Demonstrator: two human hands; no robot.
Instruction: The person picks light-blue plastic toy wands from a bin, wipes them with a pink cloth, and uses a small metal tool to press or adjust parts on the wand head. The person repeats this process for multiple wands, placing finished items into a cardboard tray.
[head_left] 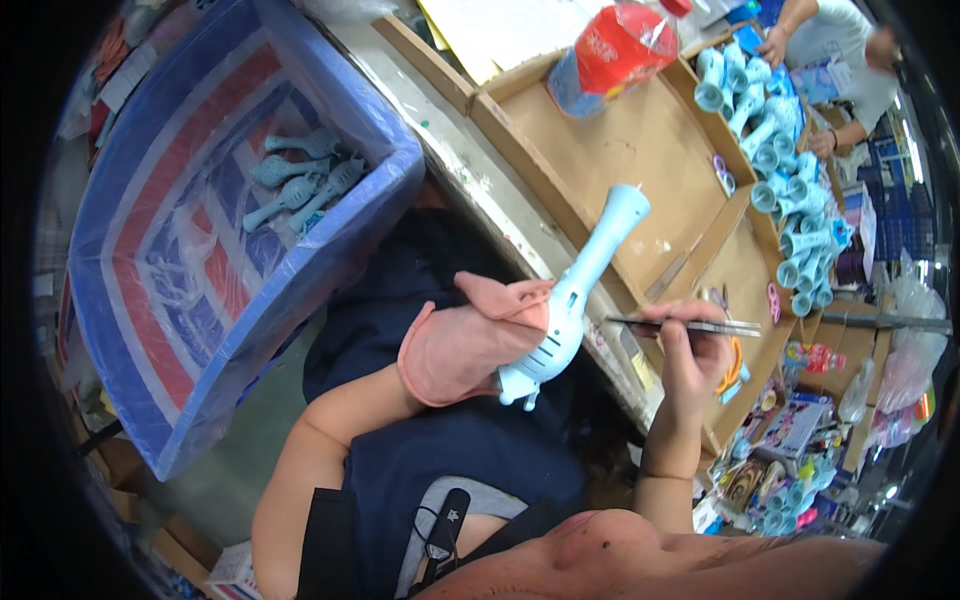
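My left hand (470,345), in a pink cloth glove, is wrapped round the rounded, slotted body of a light blue plastic housing (603,243). The housing's long tubular neck points up and to the right, and small prongs stick out at its lower end. My right hand (694,368), bare, pinches a slim dark-and-silver hand tool (738,328); its exact kind cannot be made out. The tool's narrow dark end points left toward the housing, with a gap between them. The glove hides part of the housing.
On the left stands a blue bin with red and white stripes (250,90), holding several blue housings (300,185). A shallow wooden tray (560,165) bears a red-labelled bottle (612,60) and purple scissors (722,172). More housings (775,140) line its far side, near a co-worker's hands (775,45).
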